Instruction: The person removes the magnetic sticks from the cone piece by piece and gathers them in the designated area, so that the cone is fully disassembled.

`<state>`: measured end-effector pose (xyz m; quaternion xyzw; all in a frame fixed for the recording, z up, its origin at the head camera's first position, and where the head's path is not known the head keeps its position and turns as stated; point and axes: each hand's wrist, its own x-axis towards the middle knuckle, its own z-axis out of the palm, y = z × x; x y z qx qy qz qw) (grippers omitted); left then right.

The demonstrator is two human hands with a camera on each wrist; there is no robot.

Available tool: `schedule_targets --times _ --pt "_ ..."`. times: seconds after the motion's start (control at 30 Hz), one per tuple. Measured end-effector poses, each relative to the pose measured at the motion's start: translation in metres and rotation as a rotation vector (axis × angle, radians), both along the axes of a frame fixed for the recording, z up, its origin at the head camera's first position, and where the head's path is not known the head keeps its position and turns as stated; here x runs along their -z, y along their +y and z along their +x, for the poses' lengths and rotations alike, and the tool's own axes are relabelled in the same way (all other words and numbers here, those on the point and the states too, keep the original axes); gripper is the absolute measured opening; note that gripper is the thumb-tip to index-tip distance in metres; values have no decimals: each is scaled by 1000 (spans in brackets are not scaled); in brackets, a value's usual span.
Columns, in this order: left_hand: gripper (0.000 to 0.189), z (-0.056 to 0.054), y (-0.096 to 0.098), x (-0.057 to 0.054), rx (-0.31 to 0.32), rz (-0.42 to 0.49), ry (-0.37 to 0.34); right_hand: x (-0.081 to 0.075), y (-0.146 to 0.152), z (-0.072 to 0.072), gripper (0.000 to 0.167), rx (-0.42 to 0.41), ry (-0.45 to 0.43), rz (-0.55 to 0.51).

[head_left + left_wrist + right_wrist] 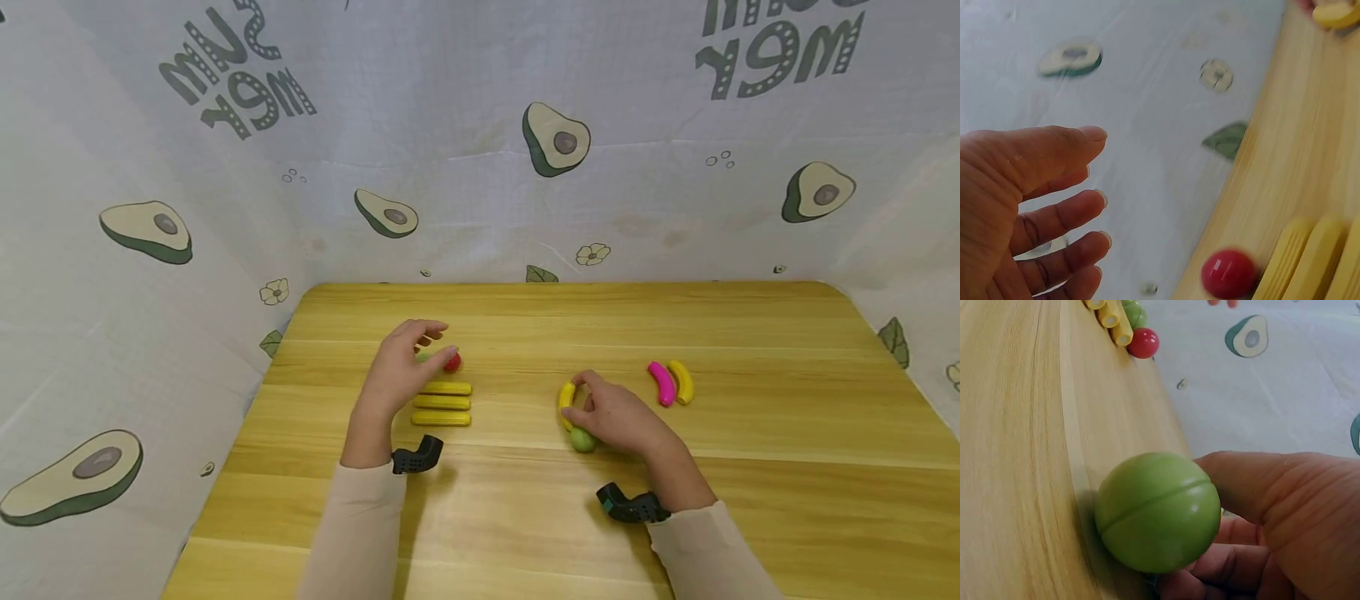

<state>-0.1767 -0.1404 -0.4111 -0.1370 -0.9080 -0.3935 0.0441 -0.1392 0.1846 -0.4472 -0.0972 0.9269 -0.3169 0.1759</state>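
Observation:
My left hand point(399, 367) hovers with loosely bent, spread fingers over a small red ball point(452, 361) and a partly hidden green ball point(423, 357); it holds nothing. In the left wrist view, its fingers point(1063, 219) stand apart from the red ball. Farther right, my right hand point(618, 417) pinches a yellow toy banana point(566, 402) between thumb and fingers. A green ball point(583, 440) with a seam lies at the banana's near end, close to the thumb. That ball hides the banana in the right wrist view.
Three yellow ribbed sticks point(441, 402) lie parallel just in front of the red ball. A pink toy banana point(662, 384) and another yellow toy banana point(682, 382) lie side by side right of my right hand. A printed cloth point(480, 208) hangs behind the wooden table point(517, 517).

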Motion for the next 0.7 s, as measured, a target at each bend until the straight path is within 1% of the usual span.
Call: schedule_targets --times 0.07,0.13,0.27,0.37,0.43,0.5,0.57,0.63,0.7 --pt "38 4 16 -2 65 -25 19 0 0 -1 53 11 4 8" --pt "36 8 32 -3 129 -59 17 1 0 -1 53 21 3 16" --pt "34 18 63 -2 280 -154 -22 2 0 -2 44 28 7 -4" --pt "36 25 83 2 388 -241 -51 3 1 -3 37 26 10 -33" --pt "37 30 93 6 443 -293 -71 3 2 -2 34 29 17 -42" --pt "39 33 101 10 478 -332 -100 4 3 -2 33 31 30 -40" --pt "40 36 108 14 496 -371 -118 4 3 -2 34 35 53 -28" --pt "38 38 113 18 494 -404 -127 5 3 -2 34 43 76 -16" --pt "34 39 116 22 479 -432 -124 5 3 -2 35 52 93 -12"
